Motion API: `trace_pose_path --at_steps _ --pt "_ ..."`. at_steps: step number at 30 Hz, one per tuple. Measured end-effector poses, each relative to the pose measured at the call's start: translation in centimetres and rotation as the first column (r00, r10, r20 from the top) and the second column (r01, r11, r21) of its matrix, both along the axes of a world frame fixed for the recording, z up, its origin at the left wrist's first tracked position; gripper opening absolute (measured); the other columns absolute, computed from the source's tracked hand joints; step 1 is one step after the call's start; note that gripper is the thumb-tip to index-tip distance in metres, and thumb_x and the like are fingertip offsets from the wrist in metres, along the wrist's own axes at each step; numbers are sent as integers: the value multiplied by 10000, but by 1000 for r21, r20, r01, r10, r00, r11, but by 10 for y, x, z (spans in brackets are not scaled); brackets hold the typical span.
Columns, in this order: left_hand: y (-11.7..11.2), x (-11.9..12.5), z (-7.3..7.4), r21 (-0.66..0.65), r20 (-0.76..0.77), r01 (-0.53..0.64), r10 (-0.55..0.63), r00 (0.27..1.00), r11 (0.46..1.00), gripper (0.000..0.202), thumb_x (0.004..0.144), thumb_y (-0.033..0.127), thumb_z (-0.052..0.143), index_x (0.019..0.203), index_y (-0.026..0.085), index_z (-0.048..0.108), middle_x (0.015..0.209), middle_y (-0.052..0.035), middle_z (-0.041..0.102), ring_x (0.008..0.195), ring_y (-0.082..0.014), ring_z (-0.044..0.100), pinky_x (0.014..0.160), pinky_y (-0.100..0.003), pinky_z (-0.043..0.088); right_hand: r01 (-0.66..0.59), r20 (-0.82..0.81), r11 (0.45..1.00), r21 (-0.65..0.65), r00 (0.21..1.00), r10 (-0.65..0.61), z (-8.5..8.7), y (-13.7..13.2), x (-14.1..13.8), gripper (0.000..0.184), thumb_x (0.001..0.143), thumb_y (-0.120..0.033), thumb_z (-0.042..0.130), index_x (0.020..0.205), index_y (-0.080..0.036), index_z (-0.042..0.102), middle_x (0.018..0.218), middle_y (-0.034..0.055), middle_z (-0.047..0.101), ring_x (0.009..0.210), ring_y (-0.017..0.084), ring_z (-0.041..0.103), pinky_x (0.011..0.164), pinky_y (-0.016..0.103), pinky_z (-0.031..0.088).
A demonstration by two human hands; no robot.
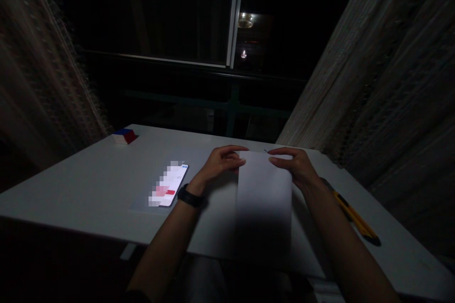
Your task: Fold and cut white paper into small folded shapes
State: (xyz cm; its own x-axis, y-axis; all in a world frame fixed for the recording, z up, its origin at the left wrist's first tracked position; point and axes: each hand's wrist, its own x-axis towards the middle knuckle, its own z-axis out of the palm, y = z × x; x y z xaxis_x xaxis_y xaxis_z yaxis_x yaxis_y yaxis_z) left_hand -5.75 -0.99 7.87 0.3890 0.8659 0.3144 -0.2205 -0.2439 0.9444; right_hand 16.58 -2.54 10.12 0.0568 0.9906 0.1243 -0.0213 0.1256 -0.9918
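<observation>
A sheet of white paper (265,189) is held up over the table between my two hands, its lower part in shadow. My left hand (225,161) pinches the upper left corner between thumb and fingers. At the upper right corner, my right hand (289,163) grips the sheet the same way. A small dark thin thing (266,151) shows at the top edge near my right fingertips; I cannot make out what it is. My left wrist wears a black watch (191,196).
A lit phone (174,187) lies left of my left wrist on the white table (88,189). The yellow utility knife (355,218) lies beside my right forearm. At the far left corner sits a blue, red and white block (124,136). Curtains (384,66) flank a dark window.
</observation>
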Motion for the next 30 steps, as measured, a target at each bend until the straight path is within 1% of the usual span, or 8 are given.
trace_pose_path --at_steps 4,10,14,16,18,23,27,30 --pt "5 0 -3 -18 49 42 -41 998 999 453 595 257 760 1030 173 669 685 -16 606 613 -120 579 569 -245 489 -12 0 1000 10 1000 12 1 -2 -1 393 371 -271 852 719 -144 720 600 33 670 503 169 592 505 298 451" --pt "7 2 -12 -51 207 125 -112 972 991 461 538 218 802 983 172 689 848 -61 653 718 -150 610 695 -300 481 -45 3 999 0 999 45 3 -5 -4 398 378 -293 846 729 -151 725 633 37 672 526 174 595 518 302 449" --pt "3 2 -13 -44 278 175 -156 948 984 533 568 231 790 1080 176 651 944 -86 667 797 -170 623 745 -304 467 -52 14 999 -3 999 52 4 -4 -5 408 368 -289 848 730 -144 728 649 47 674 537 178 597 524 302 448" --pt "2 2 -14 -62 269 151 -129 955 987 535 608 246 768 1119 171 628 968 -96 667 823 -178 624 737 -295 468 -45 16 999 -11 999 45 5 -3 -4 418 368 -287 850 737 -137 727 636 49 670 530 173 592 518 297 446" --pt "1 1 -14 -100 241 97 -71 968 990 529 627 267 757 1127 159 622 921 -94 678 788 -174 629 705 -291 477 -24 22 1000 -19 999 25 6 -2 -3 422 374 -286 849 747 -132 727 624 50 667 526 169 588 516 294 445" --pt "2 1 -15 -156 191 -73 103 976 985 470 628 337 752 1033 118 660 803 -79 686 687 -157 625 614 -271 492 18 51 1000 -7 999 -17 8 2 -4 398 379 -256 841 743 -139 731 614 39 667 547 161 589 550 289 447" --pt "2 2 -16 -155 91 -84 98 991 984 319 648 385 727 777 94 704 663 -49 656 595 -123 595 556 -234 473 27 87 1000 -3 996 -27 7 1 -6 397 383 -273 839 742 -141 733 609 37 665 547 164 589 562 300 445" --pt "3 2 -17 -165 89 -84 100 991 983 291 640 377 733 727 102 696 617 -29 636 548 -101 569 534 -222 462 23 145 999 23 989 -26 8 -1 -5 410 390 -299 838 753 -140 735 655 51 678 589 185 606 581 313 450"
